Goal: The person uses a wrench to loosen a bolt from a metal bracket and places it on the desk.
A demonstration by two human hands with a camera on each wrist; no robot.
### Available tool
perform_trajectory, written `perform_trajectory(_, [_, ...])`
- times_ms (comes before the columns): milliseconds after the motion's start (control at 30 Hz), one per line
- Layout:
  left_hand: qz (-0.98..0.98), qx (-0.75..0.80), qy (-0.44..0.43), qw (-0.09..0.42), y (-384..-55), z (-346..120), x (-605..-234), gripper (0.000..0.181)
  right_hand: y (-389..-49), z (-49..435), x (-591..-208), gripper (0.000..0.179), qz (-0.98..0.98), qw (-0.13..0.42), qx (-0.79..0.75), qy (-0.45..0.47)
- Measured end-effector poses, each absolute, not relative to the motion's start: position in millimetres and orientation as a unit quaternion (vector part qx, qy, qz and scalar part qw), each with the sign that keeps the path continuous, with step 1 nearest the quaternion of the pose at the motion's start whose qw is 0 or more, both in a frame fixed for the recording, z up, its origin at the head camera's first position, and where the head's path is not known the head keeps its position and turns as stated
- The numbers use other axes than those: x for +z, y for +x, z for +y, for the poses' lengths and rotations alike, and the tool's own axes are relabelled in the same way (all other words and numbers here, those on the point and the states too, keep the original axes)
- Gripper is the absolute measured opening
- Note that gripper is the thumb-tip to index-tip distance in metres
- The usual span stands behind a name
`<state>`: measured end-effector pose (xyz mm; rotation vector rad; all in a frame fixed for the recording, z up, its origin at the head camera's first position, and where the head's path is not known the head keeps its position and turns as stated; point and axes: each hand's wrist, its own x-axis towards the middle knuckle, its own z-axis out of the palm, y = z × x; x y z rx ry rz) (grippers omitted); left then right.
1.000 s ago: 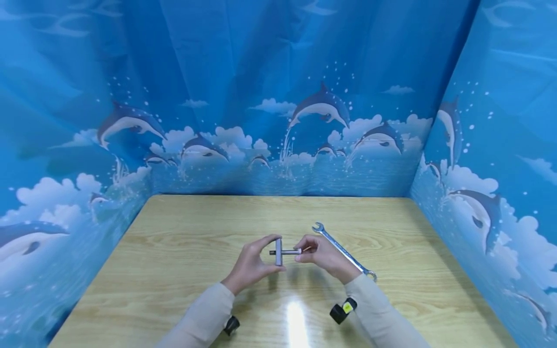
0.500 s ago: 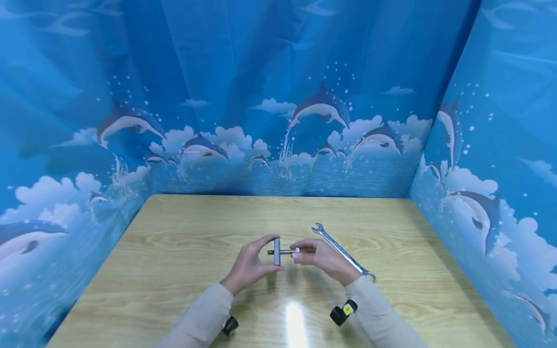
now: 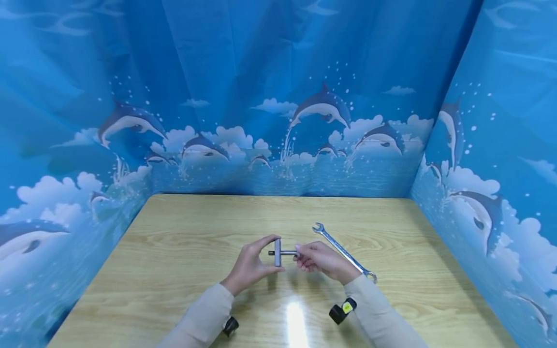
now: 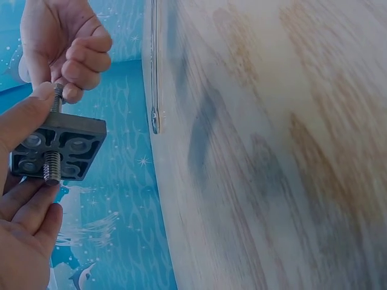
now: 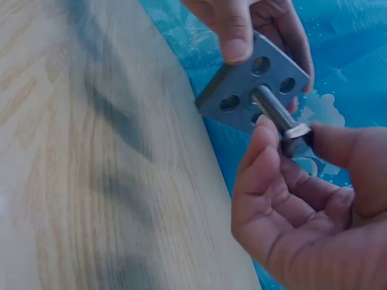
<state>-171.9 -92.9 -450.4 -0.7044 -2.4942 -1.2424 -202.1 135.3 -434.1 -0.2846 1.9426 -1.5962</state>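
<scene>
My left hand (image 3: 250, 265) grips a square grey plate (image 5: 242, 87) by its opposite edges, thumb on one side and fingers on the other. Holes sit near the corners of the plate, and its other face is ribbed, as the left wrist view shows. A threaded hex bolt (image 5: 276, 109) runs through the plate's middle, its threaded end (image 4: 52, 168) sticking out past the ribbed face. My right hand (image 3: 324, 261) pinches the bolt's head (image 5: 296, 138) between thumb and fingers. Both hands hold the parts above the table.
A combination wrench (image 3: 344, 250) lies slanted on the wooden table (image 3: 196, 217), just beyond and beside my right hand. Blue dolphin-print curtains (image 3: 278, 145) stand along the table's back and both sides.
My right hand's fingers have turned about the bolt head, now curled lower with the thumb on top. The left hand and plate have barely moved; the wrench lies where it was.
</scene>
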Motion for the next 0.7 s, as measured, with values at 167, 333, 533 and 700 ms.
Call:
perform_trajectory(167, [-0.862,-0.433,-0.239,0.116,-170.6,-92.3,-450.3,0.075,-201.3,136.9,-432.2,0.036,0.739,0.266,-0.609,-0.113])
perform_trajectory(333, [-0.867,-0.433,-0.229,0.096,-171.4,-90.5,-449.3,0.075,-199.9,137.8,-426.8,0.033,0.773,0.225,-0.582,-0.110])
perform_trajectory(533, [-0.871,-0.425,-0.230,0.091,-171.4,-89.4,-449.1,0.075,-200.1,138.3,-422.4,0.029,0.798,0.198,-0.554,-0.128])
perform_trajectory(700, [-0.867,-0.433,-0.228,0.098,-171.2,-88.7,-448.8,0.072,-199.4,139.1,-422.6,0.026,0.806,0.172,-0.541,-0.168])
